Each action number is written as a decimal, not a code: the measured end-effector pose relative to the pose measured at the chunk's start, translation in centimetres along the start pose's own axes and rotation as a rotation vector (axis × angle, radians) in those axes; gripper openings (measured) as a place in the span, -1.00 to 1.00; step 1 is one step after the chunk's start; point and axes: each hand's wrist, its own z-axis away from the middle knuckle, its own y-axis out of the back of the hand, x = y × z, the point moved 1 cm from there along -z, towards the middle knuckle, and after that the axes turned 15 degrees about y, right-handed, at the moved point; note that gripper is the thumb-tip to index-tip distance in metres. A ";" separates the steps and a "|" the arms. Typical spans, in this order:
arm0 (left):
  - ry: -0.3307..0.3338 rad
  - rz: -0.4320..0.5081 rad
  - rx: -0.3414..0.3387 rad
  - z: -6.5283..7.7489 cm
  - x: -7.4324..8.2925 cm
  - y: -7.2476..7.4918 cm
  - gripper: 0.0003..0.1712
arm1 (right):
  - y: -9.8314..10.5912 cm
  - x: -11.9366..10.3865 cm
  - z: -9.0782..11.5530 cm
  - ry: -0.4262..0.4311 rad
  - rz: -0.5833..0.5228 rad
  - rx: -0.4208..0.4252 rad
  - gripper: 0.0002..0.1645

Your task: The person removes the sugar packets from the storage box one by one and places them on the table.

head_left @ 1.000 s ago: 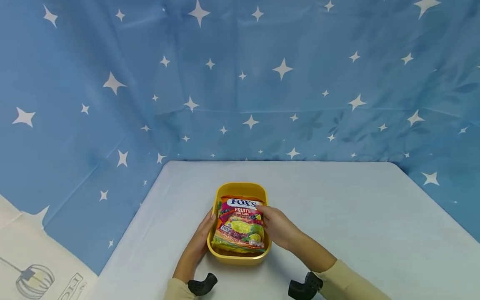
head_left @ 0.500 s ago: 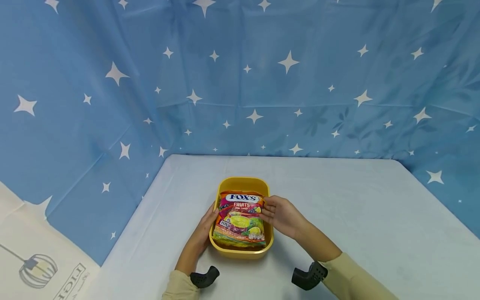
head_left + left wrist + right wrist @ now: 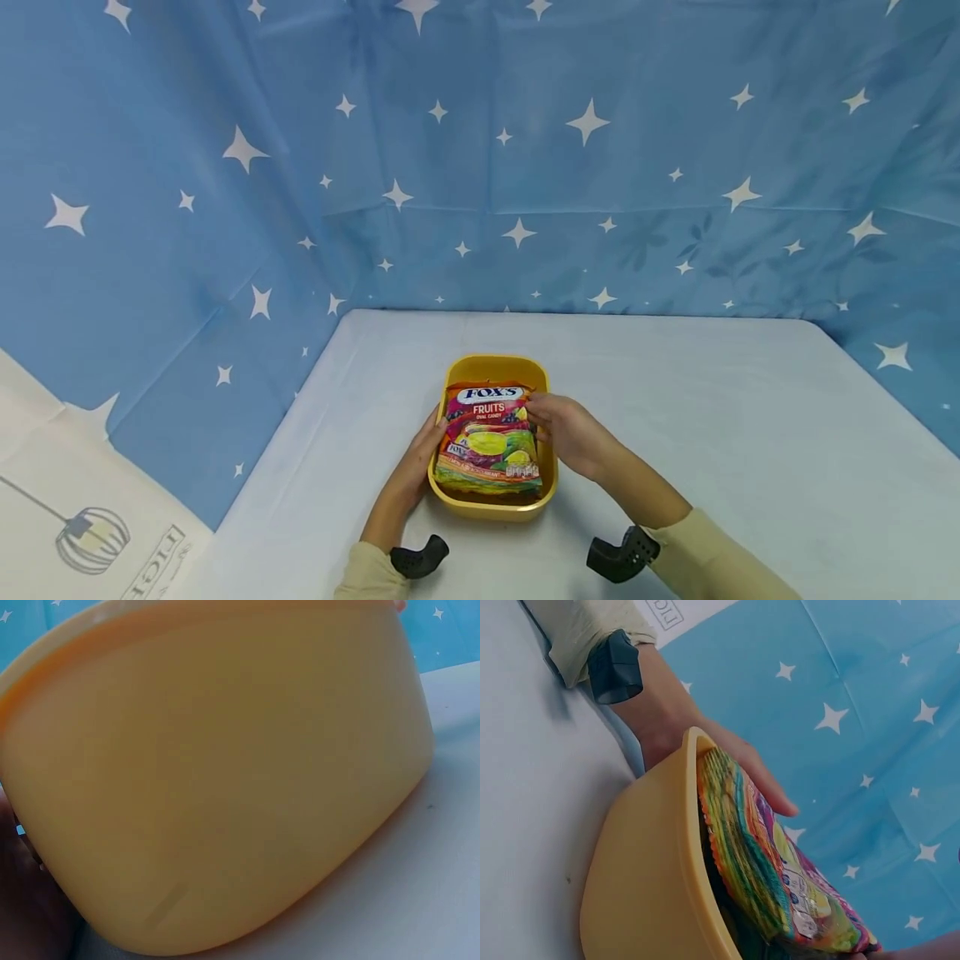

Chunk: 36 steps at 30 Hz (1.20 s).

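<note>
A yellow plastic tub (image 3: 495,510) sits on the white table. Inside it lies a Fox's Fruits candy bag (image 3: 489,442), printed side up, with more colourful wrapping layered beneath. My left hand (image 3: 411,467) holds the tub's left wall, its thumb at the rim; the fingers on the outside are mostly hidden. From the right, my right hand (image 3: 573,435) reaches over the rim and pinches the bag's upper right edge. In the right wrist view, its fingertips touch the far corner of the candy bag (image 3: 802,892), while the left hand (image 3: 705,742) shows behind the tub.
The white table (image 3: 712,417) extends around the tub. A blue cloth with white stars (image 3: 600,183) hangs behind and to the left. Pale cloth printed with a whisk (image 3: 93,542) lies at the lower left. A black wrist device (image 3: 622,554) sits by each sleeve.
My right hand's fingers loosened from the bag's right edge, then closed in on it again. The left hand stays at the tub. The head view has shifted slightly.
</note>
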 end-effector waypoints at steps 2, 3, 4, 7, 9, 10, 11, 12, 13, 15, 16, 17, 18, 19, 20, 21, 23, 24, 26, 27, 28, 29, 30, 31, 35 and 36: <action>-0.001 -0.003 -0.001 0.0 0.0 0.0 -0.16 | -0.4 0.0 0.1 0.005 0.018 -0.018 -0.23; 0.000 -0.003 0.001 0.0 0.0 -0.1 -0.16 | -0.5 0.0 0.1 0.010 0.024 -0.019 -0.20; -0.007 -0.004 0.000 0.0 0.0 -0.1 -0.16 | -0.7 0.1 0.1 0.018 0.027 -0.024 -0.19; -0.020 -0.005 -0.009 -0.1 0.0 -0.2 -0.17 | -1.2 0.5 0.3 0.057 0.034 -0.031 -0.15; -0.025 -0.005 -0.015 -0.2 0.0 -0.4 -0.17 | -1.5 1.0 0.5 0.076 0.042 -0.035 -0.11; -0.022 -0.004 -0.017 -0.2 0.0 -0.5 -0.17 | -1.7 1.2 0.6 0.081 0.051 -0.032 -0.09; -0.021 -0.006 -0.019 -0.3 0.0 -0.6 -0.17 | -1.8 1.6 0.7 0.087 0.062 -0.029 -0.06; -0.021 -0.004 -0.021 -0.3 -0.1 -0.7 -0.17 | -2.0 1.9 0.8 0.091 0.072 -0.022 -0.04; -0.021 -0.007 -0.021 -0.3 -0.1 -0.7 -0.17 | -2.1 2.3 0.8 0.097 0.074 -0.011 -0.02; -0.026 -0.014 -0.018 -0.3 -0.2 -0.8 -0.18 | -2.3 3.0 0.8 0.110 0.066 0.017 0.00; -0.026 -0.019 -0.012 -0.2 -0.2 -0.8 -0.17 | -2.4 3.3 0.7 0.118 0.058 0.025 0.01; -0.029 -0.026 -0.006 -0.1 -0.2 -0.7 -0.18 | -2.5 3.7 0.7 0.125 0.051 0.033 0.02; -0.032 -0.028 -0.002 0.0 -0.2 -0.7 -0.19 | -2.6 4.0 0.6 0.130 0.043 0.040 0.03; -0.032 -0.033 0.007 0.1 -0.2 -0.6 -0.19 | -2.7 4.3 0.5 0.134 0.040 0.043 0.04; -0.035 -0.037 0.013 0.2 -0.1 -0.5 -0.19 | -2.8 4.5 0.5 0.135 0.043 0.046 0.04; -0.037 -0.045 0.021 0.4 -0.1 -0.4 -0.19 | -2.9 4.6 0.4 0.137 0.055 0.052 0.05; -0.032 -0.051 0.022 0.5 -0.2 -0.4 -0.19 | -2.8 5.0 0.4 0.132 0.072 0.067 0.05; -0.028 -0.051 0.023 0.5 -0.3 -0.5 -0.19 | -2.8 5.1 0.4 0.133 0.081 0.075 0.05; -0.024 -0.057 0.025 0.6 -0.3 -0.5 -0.17 | -2.7 5.2 0.5 0.130 0.094 0.092 0.03; -0.024 -0.060 0.028 0.6 -0.3 -0.5 -0.17 | -2.7 5.2 0.5 0.127 0.098 0.098 0.02; -0.025 -0.054 0.026 0.6 -0.3 -0.5 -0.17 | -2.7 5.2 0.6 0.127 0.093 0.098 0.01; -0.026 -0.053 0.025 0.6 -0.2 -0.5 -0.18 | -2.6 5.2 0.6 0.127 0.089 0.099 0.00; -0.025 -0.053 0.028 0.6 -0.2 -0.6 -0.18 | -2.6 5.3 0.6 0.131 0.086 0.097 -0.01; -0.029 -0.053 0.028 0.6 -0.3 -0.5 -0.18 | -2.6 5.3 0.7 0.133 0.078 0.096 -0.01; -0.032 -0.051 0.034 0.5 -0.2 -0.5 -0.18 | -2.5 5.3 0.7 0.153 0.056 0.098 -0.02; -0.031 -0.048 0.037 0.5 -0.2 -0.5 -0.18 | -2.5 5.3 0.7 0.158 0.049 0.102 -0.02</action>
